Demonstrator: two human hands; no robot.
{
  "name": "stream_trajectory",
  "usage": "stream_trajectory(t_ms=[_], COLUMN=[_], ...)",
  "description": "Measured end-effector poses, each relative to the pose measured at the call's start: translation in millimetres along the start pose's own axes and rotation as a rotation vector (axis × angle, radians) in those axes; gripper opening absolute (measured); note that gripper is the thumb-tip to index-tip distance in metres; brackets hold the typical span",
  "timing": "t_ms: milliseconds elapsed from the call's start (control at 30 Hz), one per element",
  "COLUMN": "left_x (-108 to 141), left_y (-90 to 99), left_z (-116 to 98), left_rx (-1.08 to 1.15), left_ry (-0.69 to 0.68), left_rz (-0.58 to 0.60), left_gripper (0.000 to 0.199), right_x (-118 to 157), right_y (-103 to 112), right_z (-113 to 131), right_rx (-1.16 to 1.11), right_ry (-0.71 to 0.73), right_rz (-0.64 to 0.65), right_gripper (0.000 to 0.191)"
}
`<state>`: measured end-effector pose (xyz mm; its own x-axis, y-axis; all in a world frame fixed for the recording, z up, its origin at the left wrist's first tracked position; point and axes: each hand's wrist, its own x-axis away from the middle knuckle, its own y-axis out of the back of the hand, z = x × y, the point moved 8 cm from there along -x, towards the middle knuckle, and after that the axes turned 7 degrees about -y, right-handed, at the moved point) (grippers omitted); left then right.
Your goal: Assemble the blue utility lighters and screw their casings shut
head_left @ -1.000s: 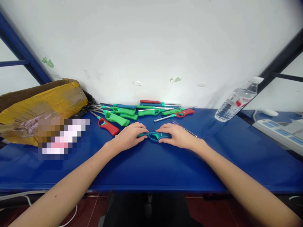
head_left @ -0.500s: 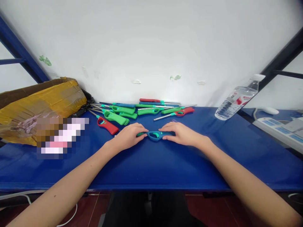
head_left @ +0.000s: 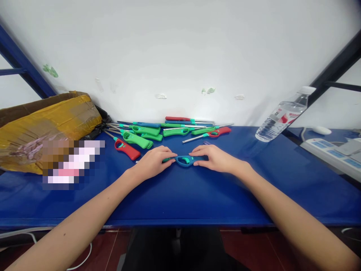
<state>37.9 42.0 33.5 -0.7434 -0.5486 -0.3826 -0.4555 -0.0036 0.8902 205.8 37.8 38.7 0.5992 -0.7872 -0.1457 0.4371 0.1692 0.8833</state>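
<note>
A blue long-neck lighter [head_left: 184, 161] with a teal trigger lies crosswise between my hands at the middle of the table. My left hand [head_left: 154, 162] pinches its neck end, hiding most of the metal tube. At the handle end, my right hand [head_left: 214, 159] grips it between thumb and fingers, covering the butt. Just beyond my hands are more lighters: a red one [head_left: 127, 148] near my left hand, several green ones such as this green lighter [head_left: 138, 140], and a red lighter [head_left: 220, 131] behind my right hand.
A taped cardboard box [head_left: 53, 128] sits at the left, with a blurred-out patch before it. On the right, a water bottle [head_left: 282, 118] leans near a white power strip [head_left: 327, 150]. The blue table [head_left: 180, 203] meets a white wall [head_left: 180, 49] behind the lighters.
The view has shifted very slightly. Both hands keep the same hold on the blue lighter, and the other lighters lie as before.
</note>
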Motion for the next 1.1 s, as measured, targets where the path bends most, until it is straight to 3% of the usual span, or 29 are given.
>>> stream_trajectory(t_ms=[333, 567, 833, 967, 1100], left_x=[1, -5, -6, -3, 0], left_y=[-3.4, -8.8, -5.2, 5.1, 14.6], left_z=[-4, -1, -10, -11, -11], left_rx=[-0.051, -0.071, 0.025, -0.015, -0.107], left_ry=[-0.029, 0.036, -0.015, -0.016, -0.026], left_rz=[0.010, -0.016, 0.020, -0.096, -0.189], left_gripper=[0.027, 0.030, 0.018, 0.019, 0.021], right_x=[-1, 1, 3, 6, 9], right_y=[-4, -3, 8, 20, 29], right_z=[-3, 5, 14, 12, 10], right_rx=[0.052, 0.095, 0.092, 0.071, 0.043], right_ry=[-0.082, -0.100, -0.100, -0.033, 0.033], right_rz=[-0.014, -0.053, -0.187, -0.223, -0.173], right_gripper=[0.033, 0.033, 0.029, 0.030, 0.019])
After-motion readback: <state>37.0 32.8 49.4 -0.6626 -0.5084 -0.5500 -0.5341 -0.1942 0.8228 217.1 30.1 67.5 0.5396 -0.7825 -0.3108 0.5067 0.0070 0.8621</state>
